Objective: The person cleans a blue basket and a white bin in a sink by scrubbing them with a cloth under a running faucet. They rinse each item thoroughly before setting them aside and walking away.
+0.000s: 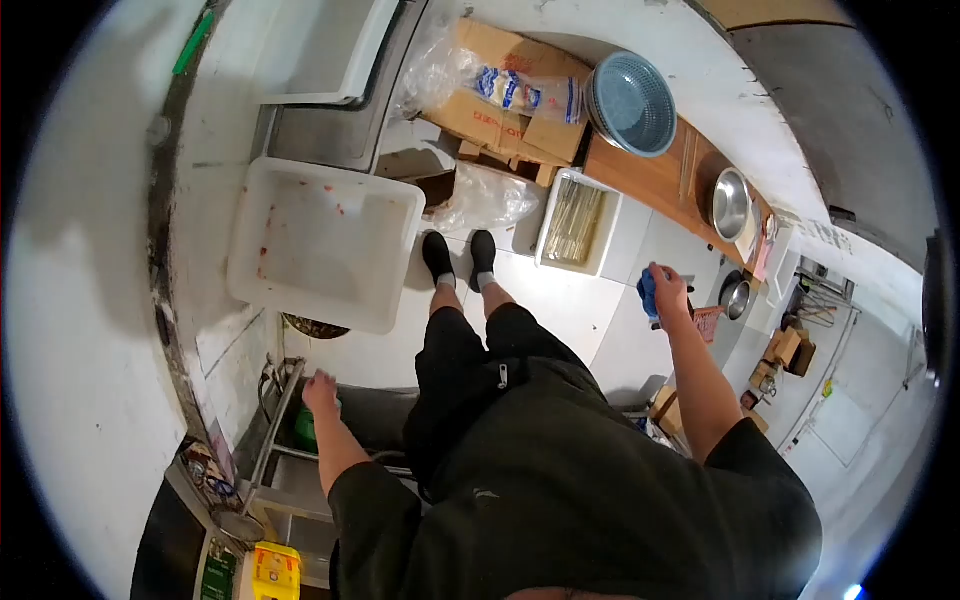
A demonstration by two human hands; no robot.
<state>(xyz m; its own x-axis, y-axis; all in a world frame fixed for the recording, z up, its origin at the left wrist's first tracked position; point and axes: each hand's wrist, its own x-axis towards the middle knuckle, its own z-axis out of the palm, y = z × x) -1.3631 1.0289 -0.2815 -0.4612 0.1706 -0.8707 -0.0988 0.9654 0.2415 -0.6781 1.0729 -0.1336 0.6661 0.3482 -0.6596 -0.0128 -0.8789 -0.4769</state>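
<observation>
My right hand point(670, 288) is closed around a crumpled blue cloth point(648, 293), held out over the floor at the right. On the other side, my left hand point(320, 388) hangs beside the metal frame point(272, 425) of a sink, its fingers loosely apart with nothing visible in them. A green object point(305, 428) sits just below that hand, partly hidden by the forearm. A large white plastic tub point(400, 205) with small reddish scraps inside stands ahead of my left hand. In front of my right hand is a white bin point(611, 230) full of thin sticks.
A wooden bench point(625, 170) carries a stack of blue-grey baskets point(635, 103) and a metal bowl point(730, 205). An opened cardboard box point(470, 120) and clear plastic bags point(490, 198) lie ahead of my feet. A yellow container point(276, 570) is at lower left.
</observation>
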